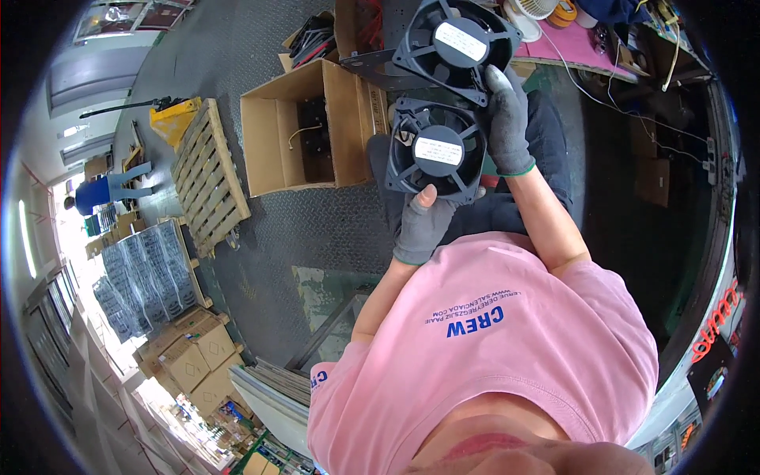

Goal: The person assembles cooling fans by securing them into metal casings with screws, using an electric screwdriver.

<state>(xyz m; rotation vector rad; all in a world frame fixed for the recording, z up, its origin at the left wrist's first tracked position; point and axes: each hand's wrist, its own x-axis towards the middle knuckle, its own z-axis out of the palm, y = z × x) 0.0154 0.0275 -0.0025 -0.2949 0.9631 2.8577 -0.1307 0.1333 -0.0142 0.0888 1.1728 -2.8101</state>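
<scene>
My left hand [425, 226], in a grey glove with a bare thumb tip, grips the lower edge of a black square axial fan [438, 152]. A white label covers its hub. Just above it, my right hand [508, 120], also gloved in grey, is closed on the right corner of a second, similar black fan [459, 41]. That fan lies farther from me, with its labelled hub facing up. The two frames sit close together over my lap; most of my fingers are hidden beneath them. Something red [489, 182] shows beside the nearer fan.
To the left stands an open cardboard box [269, 134] with dark items and a yellowish cable inside. Beyond are a wooden pallet [207, 178], a yellow pallet jack [174, 120], wrapped stacks [146, 277] and a person in blue [99, 192]. A pink-topped bench [574, 46] holds clutter at upper right; cables trail from it.
</scene>
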